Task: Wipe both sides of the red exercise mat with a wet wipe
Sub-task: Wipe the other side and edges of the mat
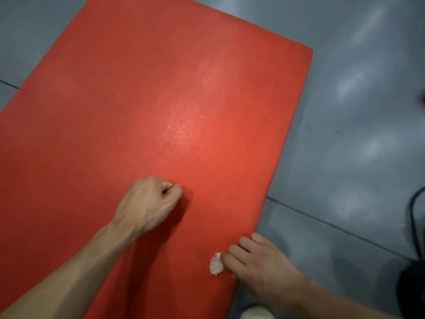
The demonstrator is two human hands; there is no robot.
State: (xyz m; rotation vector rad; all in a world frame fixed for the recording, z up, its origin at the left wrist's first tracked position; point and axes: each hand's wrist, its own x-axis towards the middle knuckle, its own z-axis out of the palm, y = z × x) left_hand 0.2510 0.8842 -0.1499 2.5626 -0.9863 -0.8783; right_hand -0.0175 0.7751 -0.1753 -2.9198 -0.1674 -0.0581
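The red exercise mat lies flat on the grey floor and fills most of the view. My left hand is a closed fist resting knuckles-down on the mat near its lower middle, holding nothing visible. My right hand sits at the mat's right edge, fingers curled over a small crumpled white wet wipe and pressing it onto the mat. Only a bit of the wipe shows beyond the fingertips.
Grey tiled floor surrounds the mat, with a dark joint line running to the right. A black cable and dark object sit at the right edge. A pale object shows at the bottom, below my right hand.
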